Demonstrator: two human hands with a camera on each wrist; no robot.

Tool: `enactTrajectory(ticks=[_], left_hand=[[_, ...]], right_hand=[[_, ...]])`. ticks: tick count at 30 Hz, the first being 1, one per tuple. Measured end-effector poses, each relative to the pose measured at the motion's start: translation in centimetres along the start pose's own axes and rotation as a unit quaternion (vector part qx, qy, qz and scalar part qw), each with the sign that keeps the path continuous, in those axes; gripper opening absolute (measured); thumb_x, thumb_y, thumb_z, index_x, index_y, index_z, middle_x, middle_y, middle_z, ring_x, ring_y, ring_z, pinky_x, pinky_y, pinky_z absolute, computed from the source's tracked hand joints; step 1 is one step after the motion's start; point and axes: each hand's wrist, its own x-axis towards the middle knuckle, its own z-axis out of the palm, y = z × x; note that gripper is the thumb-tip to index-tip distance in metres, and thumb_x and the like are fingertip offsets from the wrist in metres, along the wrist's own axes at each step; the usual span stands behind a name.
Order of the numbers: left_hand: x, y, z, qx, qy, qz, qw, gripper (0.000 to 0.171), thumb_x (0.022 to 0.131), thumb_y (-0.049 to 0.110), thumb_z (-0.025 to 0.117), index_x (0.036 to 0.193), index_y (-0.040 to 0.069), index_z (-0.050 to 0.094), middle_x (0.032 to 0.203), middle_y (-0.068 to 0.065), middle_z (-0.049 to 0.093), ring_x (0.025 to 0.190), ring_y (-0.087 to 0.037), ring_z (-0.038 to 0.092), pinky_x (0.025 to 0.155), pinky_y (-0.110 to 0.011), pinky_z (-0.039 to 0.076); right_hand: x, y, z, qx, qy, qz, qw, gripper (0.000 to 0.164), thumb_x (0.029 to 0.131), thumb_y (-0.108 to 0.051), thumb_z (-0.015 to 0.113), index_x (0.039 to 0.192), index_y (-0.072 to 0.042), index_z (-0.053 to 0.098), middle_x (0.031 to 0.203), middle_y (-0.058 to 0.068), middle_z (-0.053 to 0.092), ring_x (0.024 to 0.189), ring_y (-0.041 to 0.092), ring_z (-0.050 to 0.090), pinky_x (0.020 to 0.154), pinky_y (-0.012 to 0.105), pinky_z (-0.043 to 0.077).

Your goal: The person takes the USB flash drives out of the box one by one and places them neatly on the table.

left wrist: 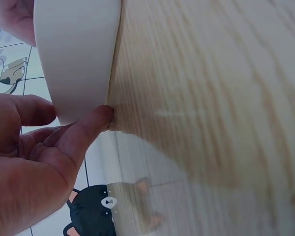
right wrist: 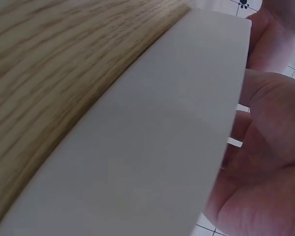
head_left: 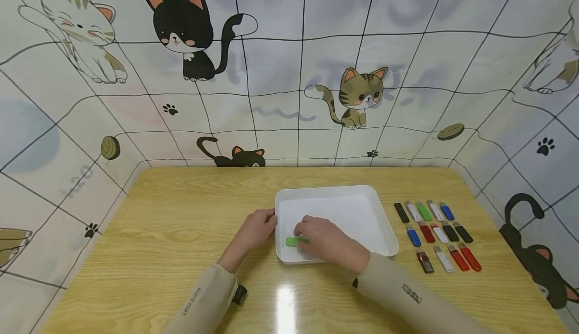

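A white tray (head_left: 344, 208) lies on the wooden table. My left hand (head_left: 257, 226) holds its left side; in the left wrist view the thumb (left wrist: 96, 120) is low on the outer wall and the fingers curl at the rim. My right hand (head_left: 327, 238) reaches over the front wall into the tray's left part. Its fingers pinch a bright green USB stick (head_left: 293, 242), one end of which sticks out to the left. In the right wrist view the tray's wall (right wrist: 123, 132) hides the stick and the fingertips.
Right of the tray, several USB sticks lie in three rows on the table (head_left: 190, 198), among them a green one (head_left: 423, 212), a blue one (head_left: 413, 237) and a red one (head_left: 470, 257). A cloth with cat drawings (head_left: 280, 72) hangs behind and at both sides.
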Motion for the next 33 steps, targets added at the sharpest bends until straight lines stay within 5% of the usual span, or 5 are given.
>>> enactTrajectory(ticks=[8, 25, 33], left_hand=[[0.0, 0.0, -0.1, 0.003, 0.001, 0.002, 1.0000, 0.026, 0.099, 0.012, 0.043, 0.101, 0.002, 0.067, 0.063, 0.001, 0.048, 0.055, -0.012, 0.043, 0.053, -0.026, 0.038], [-0.1, 0.2, -0.1, -0.006, -0.005, -0.002, 1.0000, 0.032, 0.100, 0.012, 0.042, 0.117, 0.001, 0.066, 0.068, -0.001, 0.053, 0.058, -0.013, 0.046, 0.055, -0.027, 0.040], [0.0, 0.2, -0.1, 0.000, 0.000, -0.001, 1.0000, 0.027, 0.100, 0.012, 0.042, 0.103, 0.002, 0.067, 0.066, -0.001, 0.051, 0.057, -0.013, 0.046, 0.054, -0.026, 0.039]], right_hand=[[0.9, -0.3, 0.1, -0.015, -0.018, -0.018, 1.000, 0.022, 0.081, -0.021, 0.075, 0.102, -0.013, 0.072, 0.088, -0.004, 0.057, 0.073, 0.009, 0.048, 0.066, 0.026, 0.042], [0.5, 0.6, 0.4, 0.002, 0.012, -0.029, 1.000, 0.018, 0.083, -0.010, 0.070, 0.101, -0.012, 0.071, 0.093, -0.004, 0.061, 0.081, 0.008, 0.054, 0.076, 0.028, 0.047], [-1.3, 1.6, -1.3, 0.025, 0.046, -0.007, 0.999, 0.018, 0.085, -0.015, 0.070, 0.103, -0.013, 0.069, 0.094, -0.007, 0.059, 0.083, 0.008, 0.054, 0.078, 0.031, 0.047]])
